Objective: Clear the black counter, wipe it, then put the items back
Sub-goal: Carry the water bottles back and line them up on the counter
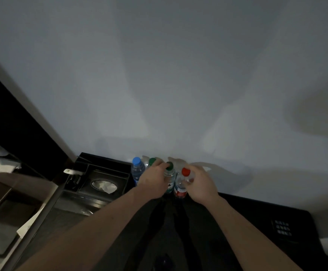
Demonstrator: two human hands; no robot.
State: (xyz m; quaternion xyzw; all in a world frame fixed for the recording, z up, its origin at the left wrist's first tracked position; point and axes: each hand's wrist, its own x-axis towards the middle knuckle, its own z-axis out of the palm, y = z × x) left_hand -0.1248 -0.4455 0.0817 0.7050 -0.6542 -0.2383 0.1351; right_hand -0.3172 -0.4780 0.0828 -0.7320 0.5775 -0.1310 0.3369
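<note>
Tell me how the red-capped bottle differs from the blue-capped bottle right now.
The red-capped bottle has a red label and is held near its neck by the right hand; the blue-capped bottle looks blue-tinted and no hand holds it. The red-capped one stands at the right end of the row, the blue-capped one at the left end, next to the tissue box. Both are clear plastic, upright on the black counter.

Four bottles [170, 178] upright (blue, green, green, red caps) on black counter [257, 210] by wall
</note>
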